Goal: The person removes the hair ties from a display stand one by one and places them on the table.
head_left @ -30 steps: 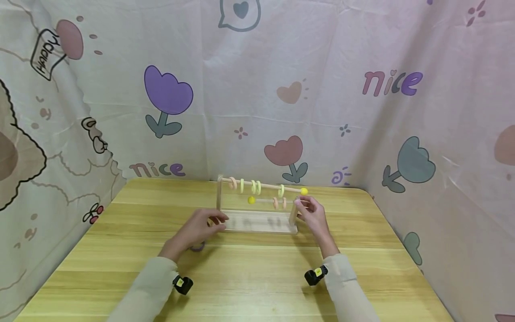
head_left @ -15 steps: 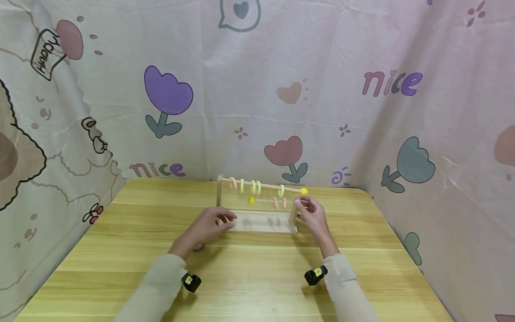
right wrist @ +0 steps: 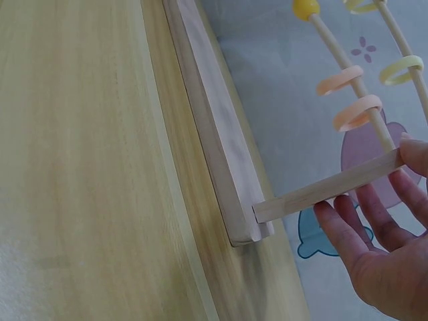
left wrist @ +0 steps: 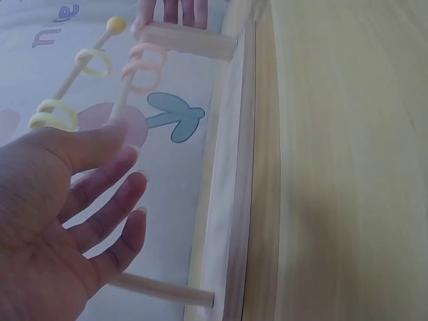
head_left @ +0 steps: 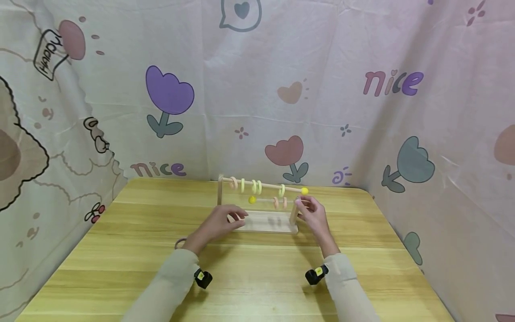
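Our right hand [head_left: 314,214] is closed on the top of the short post [right wrist: 328,186], the thumb set at the upper end and the fingers against the other side. That post belongs to the wooden stand [head_left: 267,223], whose flat base lies below this grip and runs off to the left of it along the table [head_left: 257,277].

From the pinched top, the lower rod [right wrist: 344,60] reaches leftward, carrying two peach rings [right wrist: 348,115] near our grip and a yellow ball [head_left: 252,200] at its end farther off. Above and behind the grip is the upper rod [head_left: 271,186]; its own yellow bead [head_left: 304,191] sits just above our right fingers. Pale green rings [right wrist: 389,73] hang along that rod, with peach beside them at its far left, where it joins the tall post [head_left: 219,192].

Our left hand [head_left: 221,220] is left of the right hand's grip, before the tall post and over the left part of the base. Its thumb and fingertips are apart, the fingers loosely bent; whether it touches the wood we cannot tell. Just behind our left wrist, a purple loop [head_left: 180,243] shows in part on the table. Beyond both hands hangs a printed cloth [head_left: 229,67].
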Motion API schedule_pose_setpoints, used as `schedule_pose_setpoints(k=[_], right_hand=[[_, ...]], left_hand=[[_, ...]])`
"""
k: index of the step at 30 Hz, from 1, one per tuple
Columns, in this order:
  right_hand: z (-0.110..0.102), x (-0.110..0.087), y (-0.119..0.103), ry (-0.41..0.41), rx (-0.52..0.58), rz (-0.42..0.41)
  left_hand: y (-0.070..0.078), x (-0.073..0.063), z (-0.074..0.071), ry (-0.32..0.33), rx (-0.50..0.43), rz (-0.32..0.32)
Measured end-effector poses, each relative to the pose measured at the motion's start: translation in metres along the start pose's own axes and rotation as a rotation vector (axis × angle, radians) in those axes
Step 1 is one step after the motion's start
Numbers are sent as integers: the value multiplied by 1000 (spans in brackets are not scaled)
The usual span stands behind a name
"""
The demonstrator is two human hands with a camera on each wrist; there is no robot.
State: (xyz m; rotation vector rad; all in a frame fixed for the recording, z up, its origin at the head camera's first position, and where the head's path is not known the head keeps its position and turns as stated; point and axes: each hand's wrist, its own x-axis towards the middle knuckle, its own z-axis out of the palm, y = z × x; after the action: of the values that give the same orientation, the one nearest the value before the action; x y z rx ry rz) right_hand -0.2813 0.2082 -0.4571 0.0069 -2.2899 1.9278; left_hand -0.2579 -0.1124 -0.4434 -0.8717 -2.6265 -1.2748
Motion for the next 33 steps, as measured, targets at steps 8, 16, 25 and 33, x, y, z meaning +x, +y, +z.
schedule_pose_setpoints(k=[8, 16, 25, 33], right_hand=[[1, -1, -1, 9, 1, 12], [1, -1, 0, 21, 26, 0], [1, -2, 0, 22, 37, -7], [1, -3, -1, 8, 33, -2]], left_hand=[[7, 13, 15, -3, -63, 28], [13, 28, 31, -26, -105, -15], [15, 37, 48, -35, -141, -65], [16, 45, 63, 15, -184, -107]])
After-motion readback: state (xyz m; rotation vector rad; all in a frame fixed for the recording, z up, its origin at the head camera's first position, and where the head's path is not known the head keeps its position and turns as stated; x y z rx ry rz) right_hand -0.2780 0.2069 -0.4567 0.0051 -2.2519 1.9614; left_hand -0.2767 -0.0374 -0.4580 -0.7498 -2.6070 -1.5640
